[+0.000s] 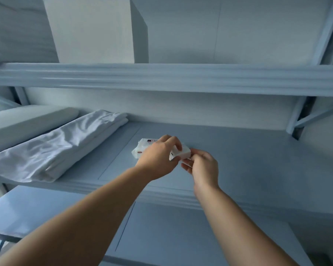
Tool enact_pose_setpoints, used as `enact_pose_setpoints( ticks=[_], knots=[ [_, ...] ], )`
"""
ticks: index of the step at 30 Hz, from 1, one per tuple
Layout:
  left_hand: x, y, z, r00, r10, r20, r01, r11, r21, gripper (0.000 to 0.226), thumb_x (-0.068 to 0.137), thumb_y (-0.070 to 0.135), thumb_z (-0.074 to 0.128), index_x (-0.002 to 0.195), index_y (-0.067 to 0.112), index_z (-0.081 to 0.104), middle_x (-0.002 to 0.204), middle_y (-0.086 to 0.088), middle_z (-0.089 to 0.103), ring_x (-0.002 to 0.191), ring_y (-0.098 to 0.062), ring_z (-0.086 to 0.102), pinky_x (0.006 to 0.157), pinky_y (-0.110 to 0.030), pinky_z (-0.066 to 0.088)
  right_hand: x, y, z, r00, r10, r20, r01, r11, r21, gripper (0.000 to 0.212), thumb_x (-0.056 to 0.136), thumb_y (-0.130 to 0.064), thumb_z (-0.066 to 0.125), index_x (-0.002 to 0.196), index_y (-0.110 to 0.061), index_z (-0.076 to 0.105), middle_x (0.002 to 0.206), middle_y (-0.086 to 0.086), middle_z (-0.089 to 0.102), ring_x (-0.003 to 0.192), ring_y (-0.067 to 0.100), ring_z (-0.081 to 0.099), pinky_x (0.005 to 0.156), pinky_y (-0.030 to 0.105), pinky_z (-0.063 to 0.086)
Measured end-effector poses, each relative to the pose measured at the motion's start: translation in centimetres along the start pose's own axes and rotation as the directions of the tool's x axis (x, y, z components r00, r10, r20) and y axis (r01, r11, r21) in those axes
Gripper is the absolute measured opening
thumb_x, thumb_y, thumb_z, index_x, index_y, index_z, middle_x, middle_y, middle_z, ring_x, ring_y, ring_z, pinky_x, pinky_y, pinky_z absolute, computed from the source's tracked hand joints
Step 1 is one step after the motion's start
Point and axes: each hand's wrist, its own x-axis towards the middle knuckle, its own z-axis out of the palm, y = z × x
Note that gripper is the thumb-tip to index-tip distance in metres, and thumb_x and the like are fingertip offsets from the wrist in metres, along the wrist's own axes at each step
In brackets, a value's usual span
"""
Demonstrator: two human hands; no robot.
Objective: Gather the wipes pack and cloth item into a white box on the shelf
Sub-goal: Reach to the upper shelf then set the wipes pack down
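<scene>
A white wipes pack (142, 147) with a red-and-dark label lies on the middle shelf (238, 154). My left hand (158, 158) covers its near side, fingers curled over the pack's right end. My right hand (202, 166) pinches that same right end from the right. A folded white cloth (56, 148) lies along the shelf's left part, apart from both hands. A tall white box (90, 29) stands on the upper shelf, at the left.
A long white padded item (23, 121) lies left of the cloth. The upper shelf's front beam (181, 77) runs across above my hands. A lower shelf (181, 237) sits under my forearms. A metal bracket (304, 120) stands at the right rear.
</scene>
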Motion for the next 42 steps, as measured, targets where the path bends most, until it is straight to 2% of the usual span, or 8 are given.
enact_pose_setpoints(
  ticks=[3,6,12,17,25,30,36,42],
  knots=[
    [0.5,-3.6,-0.2,0.999,-0.034,0.022,0.034,0.999,-0.013,0.032,0.082,0.033,0.072,0.107,0.035,0.053,0.112,0.009,0.060,0.089,-0.016,0.051,0.070,-0.033,0.048,0.9,1.4,2.9,1.000,0.020,0.009,-0.020,0.999,-0.028,0.028,0.089,0.001,0.048,0.096,-0.007,0.073,0.095,0.012,0.078,0.080,0.024,0.076,0.074,0.039,0.063],
    [1.1,-7.0,-0.7,0.995,-0.069,0.079,0.073,0.996,-0.048,0.034,0.082,0.031,0.071,0.110,0.036,0.053,0.114,0.008,0.060,0.098,-0.019,0.056,0.075,-0.040,0.053,1.7,3.0,5.5,0.999,0.036,0.023,-0.034,0.997,-0.066,0.027,0.089,0.000,0.051,0.088,-0.011,0.075,0.092,0.010,0.078,0.078,0.023,0.076,0.071,0.037,0.062],
    [1.2,-12.5,-0.5,0.980,-0.073,0.186,0.085,0.995,-0.057,0.035,0.080,0.021,0.066,0.112,0.034,0.057,0.118,0.009,0.058,0.094,-0.016,0.054,0.077,-0.034,0.051,3.2,6.2,8.2,0.994,0.106,0.024,-0.101,0.984,-0.144,0.023,0.087,-0.001,0.060,0.074,-0.011,0.075,0.079,0.008,0.074,0.063,0.019,0.072,0.062,0.033,0.060],
    [0.6,-15.8,0.5,0.963,-0.066,0.262,0.082,0.995,-0.053,0.034,0.084,0.017,0.065,0.112,0.035,0.056,0.120,0.010,0.055,0.096,-0.017,0.055,0.074,-0.031,0.047,4.0,8.2,9.3,0.995,0.082,-0.062,-0.093,0.973,-0.212,0.024,0.089,0.002,0.054,0.080,-0.010,0.072,0.083,0.012,0.073,0.074,0.026,0.073,0.063,0.033,0.059],
    [0.5,-18.6,1.0,0.942,-0.027,0.334,0.045,0.998,-0.048,0.033,0.086,0.019,0.063,0.115,0.033,0.055,0.122,0.008,0.057,0.094,-0.018,0.056,0.075,-0.037,0.052,4.0,9.1,10.8,0.995,-0.031,-0.095,-0.006,0.929,-0.370,0.024,0.087,-0.005,0.055,0.079,-0.019,0.073,0.084,0.005,0.075,0.085,0.032,0.074,0.078,0.047,0.063],
    [0.3,-19.4,1.3,0.930,-0.006,0.367,-0.015,0.998,0.057,0.032,0.087,0.023,0.058,0.115,0.037,0.053,0.125,0.010,0.055,0.099,-0.020,0.056,0.070,-0.034,0.050,3.6,9.3,11.1,0.981,-0.171,-0.088,0.090,0.810,-0.579,0.028,0.088,-0.012,0.056,0.071,-0.030,0.070,0.085,-0.003,0.075,0.085,0.026,0.071,0.079,0.040,0.056],
    [0.0,-19.7,1.9,0.950,0.064,0.305,-0.130,0.971,0.202,0.039,0.087,0.016,0.055,0.118,0.038,0.050,0.125,0.016,0.056,0.122,-0.012,0.043,0.062,-0.028,0.035,3.1,9.2,11.3,0.967,-0.230,-0.110,0.111,0.770,-0.628,0.029,0.086,-0.012,0.055,0.071,-0.032,0.070,0.081,-0.006,0.074,0.081,0.022,0.070,0.066,0.032,0.049],
    [0.0,-20.1,2.9,0.969,0.115,0.219,-0.186,0.923,0.337,0.046,0.087,0.010,0.054,0.124,0.035,0.056,0.118,0.012,0.058,0.113,-0.017,0.048,0.055,-0.030,0.038,2.0,8.9,10.8,0.961,-0.250,-0.120,0.116,0.756,-0.644,0.029,0.087,-0.012,0.053,0.074,-0.031,0.070,0.085,-0.010,0.074,0.083,0.017,0.070,0.063,0.027,0.046]
  ],
)
